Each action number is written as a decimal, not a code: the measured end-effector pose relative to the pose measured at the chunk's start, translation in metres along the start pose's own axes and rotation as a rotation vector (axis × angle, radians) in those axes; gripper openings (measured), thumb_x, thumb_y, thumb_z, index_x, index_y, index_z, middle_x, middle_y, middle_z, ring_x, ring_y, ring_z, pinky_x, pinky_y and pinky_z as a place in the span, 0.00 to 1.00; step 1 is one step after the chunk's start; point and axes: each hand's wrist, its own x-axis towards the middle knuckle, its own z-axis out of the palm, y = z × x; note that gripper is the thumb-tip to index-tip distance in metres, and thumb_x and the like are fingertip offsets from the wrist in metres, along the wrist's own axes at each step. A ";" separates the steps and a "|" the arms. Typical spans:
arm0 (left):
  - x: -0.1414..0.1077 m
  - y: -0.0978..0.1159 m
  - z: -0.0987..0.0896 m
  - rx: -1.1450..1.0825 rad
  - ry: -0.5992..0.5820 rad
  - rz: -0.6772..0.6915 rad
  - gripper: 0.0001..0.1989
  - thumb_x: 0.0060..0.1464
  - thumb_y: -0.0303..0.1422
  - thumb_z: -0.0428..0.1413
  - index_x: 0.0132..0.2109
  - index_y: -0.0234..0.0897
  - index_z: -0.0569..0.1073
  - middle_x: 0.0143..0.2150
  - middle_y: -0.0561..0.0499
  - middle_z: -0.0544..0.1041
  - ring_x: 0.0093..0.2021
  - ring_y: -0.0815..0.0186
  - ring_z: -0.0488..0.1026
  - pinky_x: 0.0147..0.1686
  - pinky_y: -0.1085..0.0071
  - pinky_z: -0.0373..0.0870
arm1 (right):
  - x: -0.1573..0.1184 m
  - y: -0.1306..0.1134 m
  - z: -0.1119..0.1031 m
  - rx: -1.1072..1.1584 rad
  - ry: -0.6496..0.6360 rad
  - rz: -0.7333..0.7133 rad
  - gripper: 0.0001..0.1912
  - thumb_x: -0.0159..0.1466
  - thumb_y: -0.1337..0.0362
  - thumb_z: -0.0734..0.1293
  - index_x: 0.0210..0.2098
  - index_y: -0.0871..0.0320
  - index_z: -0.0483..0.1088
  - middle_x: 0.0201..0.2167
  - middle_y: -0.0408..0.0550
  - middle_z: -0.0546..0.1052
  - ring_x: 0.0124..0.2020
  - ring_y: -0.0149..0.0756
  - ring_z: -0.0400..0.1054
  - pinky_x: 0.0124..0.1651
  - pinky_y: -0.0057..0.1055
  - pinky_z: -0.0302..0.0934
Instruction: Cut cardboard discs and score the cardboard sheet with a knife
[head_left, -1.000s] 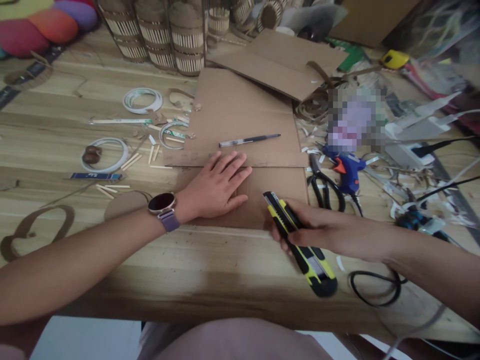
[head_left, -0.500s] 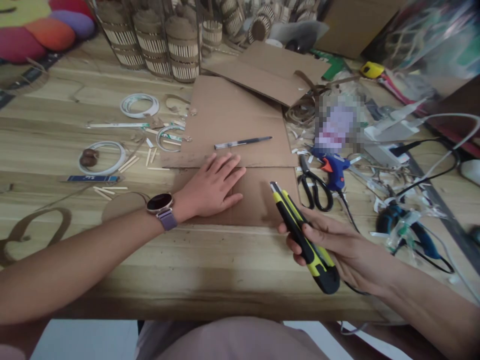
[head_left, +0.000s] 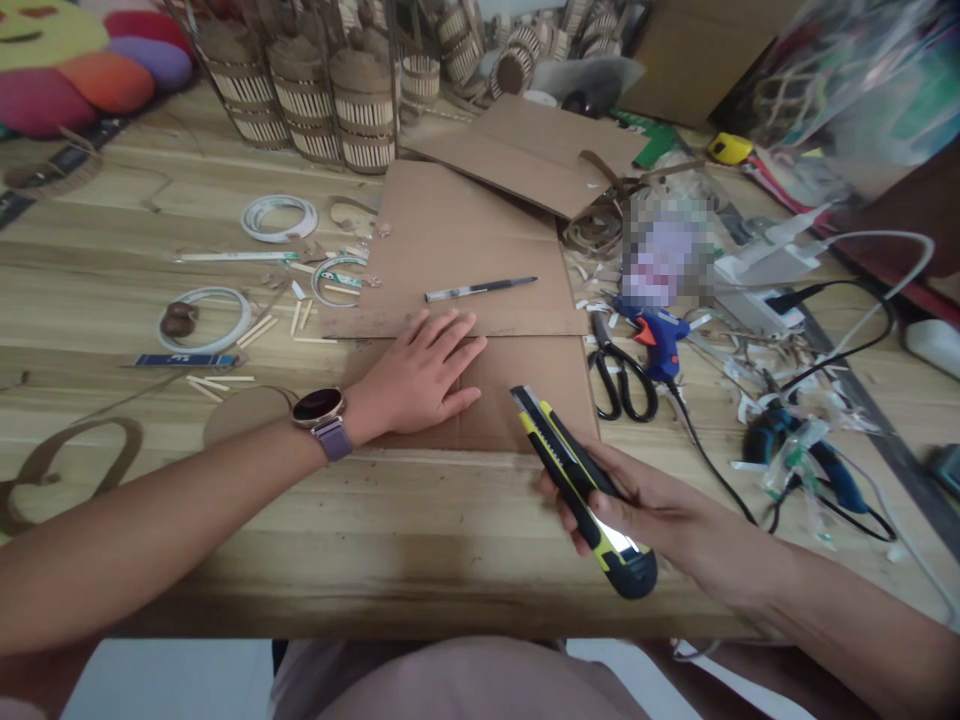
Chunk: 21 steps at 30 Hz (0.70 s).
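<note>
My left hand (head_left: 420,385) lies flat with fingers spread on a brown cardboard sheet (head_left: 517,370) near the table's front. A watch (head_left: 319,405) is on that wrist. In my right hand (head_left: 615,490) is a yellow and black utility knife (head_left: 574,470), held above the sheet's lower right corner, its tip toward the upper left. Beyond my left hand, a pen (head_left: 480,290) rests on a larger piece of cardboard (head_left: 465,230).
Scissors (head_left: 622,375), a blue glue gun (head_left: 660,340) and pliers (head_left: 810,450) lie at the right among scraps and cables. Tape rolls (head_left: 279,218) and small sticks are on the left. Woven lantern-like pieces (head_left: 364,100) stand at the back.
My right hand has moved a little left with the knife, which has turned slightly. My left hand stays on the cardboard. The view has shifted slightly.
</note>
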 end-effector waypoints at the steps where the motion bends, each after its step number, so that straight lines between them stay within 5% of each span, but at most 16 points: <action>1: 0.000 0.000 0.000 -0.002 -0.006 -0.002 0.31 0.69 0.45 0.47 0.69 0.28 0.65 0.73 0.31 0.60 0.73 0.43 0.54 0.71 0.42 0.48 | -0.001 -0.001 0.000 0.004 -0.001 -0.006 0.31 0.66 0.48 0.70 0.63 0.54 0.62 0.48 0.52 0.74 0.38 0.34 0.69 0.40 0.34 0.70; 6: 0.000 0.001 -0.001 -0.004 -0.011 -0.004 0.31 0.69 0.45 0.47 0.69 0.28 0.65 0.74 0.31 0.59 0.73 0.43 0.54 0.71 0.42 0.48 | 0.000 0.001 -0.001 0.009 0.070 -0.043 0.18 0.67 0.51 0.70 0.49 0.56 0.71 0.41 0.49 0.75 0.31 0.30 0.65 0.34 0.30 0.65; 14: 0.000 0.000 0.000 0.003 -0.005 0.004 0.31 0.69 0.45 0.47 0.69 0.27 0.64 0.73 0.31 0.60 0.73 0.43 0.54 0.71 0.42 0.48 | 0.002 0.008 0.000 -0.017 0.130 -0.031 0.20 0.67 0.47 0.69 0.43 0.58 0.70 0.33 0.45 0.72 0.25 0.27 0.61 0.27 0.27 0.60; 21: 0.001 0.000 0.000 -0.002 -0.023 -0.010 0.32 0.69 0.47 0.47 0.70 0.29 0.64 0.74 0.33 0.58 0.74 0.45 0.53 0.72 0.44 0.46 | 0.002 -0.006 -0.013 -0.221 0.088 -0.058 0.29 0.69 0.41 0.64 0.58 0.56 0.64 0.34 0.45 0.74 0.27 0.32 0.68 0.32 0.32 0.64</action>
